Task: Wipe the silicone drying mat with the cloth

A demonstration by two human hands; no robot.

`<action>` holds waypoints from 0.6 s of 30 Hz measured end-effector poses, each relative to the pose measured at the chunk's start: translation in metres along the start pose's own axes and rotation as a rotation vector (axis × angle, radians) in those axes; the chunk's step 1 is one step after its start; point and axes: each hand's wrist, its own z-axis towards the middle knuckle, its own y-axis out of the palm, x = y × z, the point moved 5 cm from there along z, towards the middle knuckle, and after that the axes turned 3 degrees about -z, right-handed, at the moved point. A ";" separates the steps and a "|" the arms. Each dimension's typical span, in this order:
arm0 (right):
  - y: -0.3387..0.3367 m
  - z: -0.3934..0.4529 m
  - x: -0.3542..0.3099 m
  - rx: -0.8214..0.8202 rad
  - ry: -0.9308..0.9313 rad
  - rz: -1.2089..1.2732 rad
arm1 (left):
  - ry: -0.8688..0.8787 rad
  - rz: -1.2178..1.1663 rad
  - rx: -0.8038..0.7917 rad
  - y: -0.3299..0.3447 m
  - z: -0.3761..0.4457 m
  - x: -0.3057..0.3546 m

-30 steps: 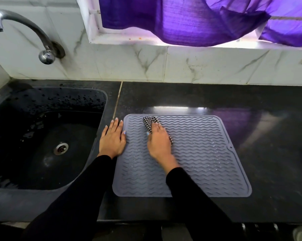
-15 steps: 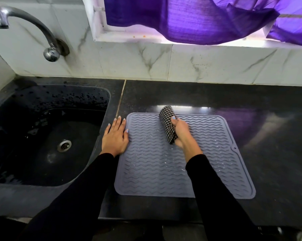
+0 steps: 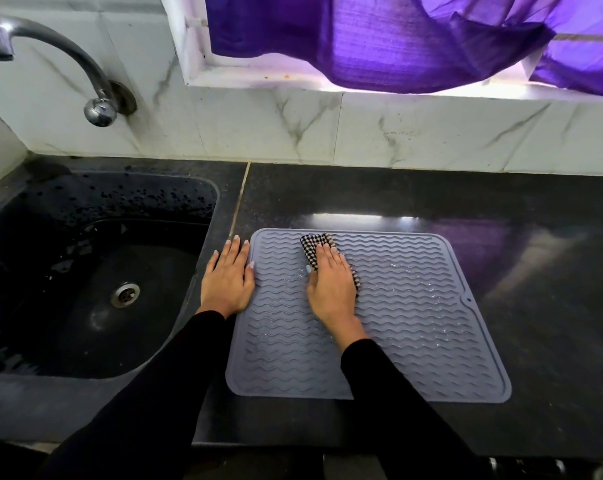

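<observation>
A grey silicone drying mat with wavy ridges lies flat on the black counter. Water drops glint on its middle. My right hand presses a black-and-white checked cloth down on the mat's far left part; most of the cloth is hidden under the palm. My left hand lies flat with fingers spread on the mat's left edge and the counter beside it.
A black sink with a metal drain sits left of the mat, under a curved chrome tap. The black counter runs on to the right. Behind are white marble tiles and a purple curtain over a window.
My right hand swept with the cloth from the mat's far left towards its middle, then came back left and lies flat on the cloth again. The left hand stayed put.
</observation>
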 end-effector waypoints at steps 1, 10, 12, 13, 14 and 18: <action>-0.005 0.002 0.003 -0.005 0.011 0.061 | 0.000 0.000 0.000 0.000 0.000 0.000; -0.057 0.011 0.057 0.094 0.690 1.115 | 0.000 -0.037 0.001 -0.005 -0.003 0.003; -0.065 0.006 0.040 0.137 0.488 0.782 | -0.002 -0.037 -0.004 -0.005 -0.002 0.003; -0.063 0.001 0.027 0.114 0.389 0.685 | -0.002 -0.033 -0.003 -0.005 -0.002 0.002; -0.055 -0.005 0.013 0.056 0.287 0.589 | -0.002 -0.029 0.000 -0.004 -0.002 0.002; -0.002 -0.033 -0.020 -0.092 -0.009 -0.006 | -0.003 -0.021 0.002 -0.002 -0.001 0.001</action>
